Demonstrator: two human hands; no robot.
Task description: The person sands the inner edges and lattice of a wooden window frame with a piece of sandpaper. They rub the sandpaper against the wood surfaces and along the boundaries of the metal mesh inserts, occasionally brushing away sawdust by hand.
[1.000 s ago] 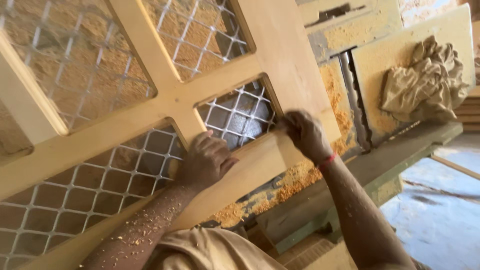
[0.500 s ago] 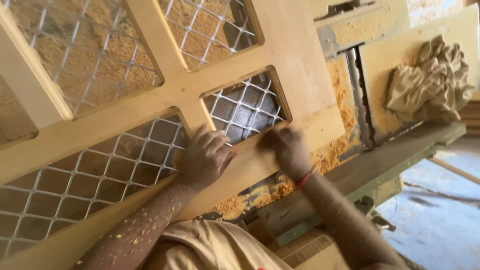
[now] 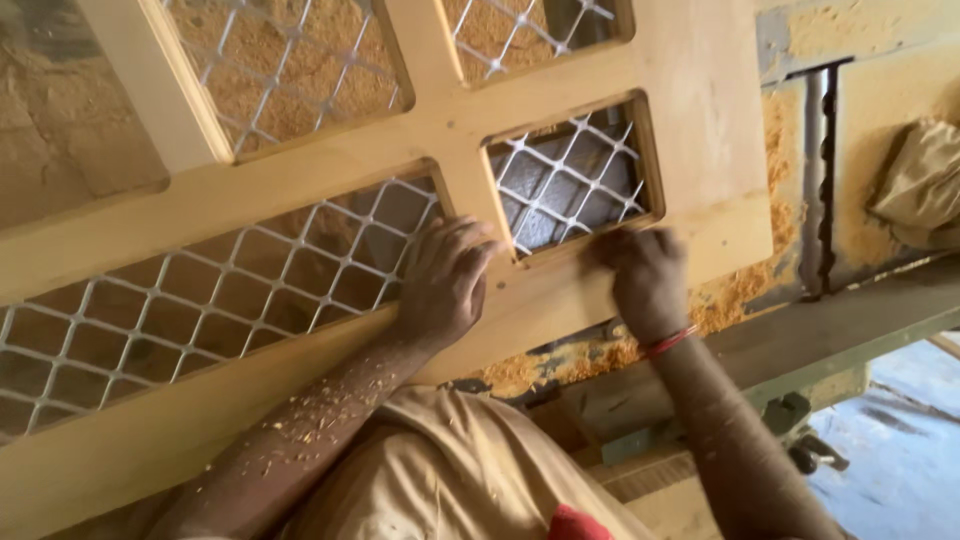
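Head view: both hands' fingers [image 3: 455, 255] flat, spread on smooth pale wooden frame [image 3: 560, 290] with diamond mesh [image 3: 565, 185].

White mesh [image 3: 565, 185] blocks every opening of the wooden frame [image 3: 690, 130]; open room lies only below its lower rail.

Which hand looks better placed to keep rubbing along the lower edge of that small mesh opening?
Probably the right hand: it lies on the wooden frame at the small mesh opening's lower edge. The left hand lies flat near the opening's corner, seemingly steadying.
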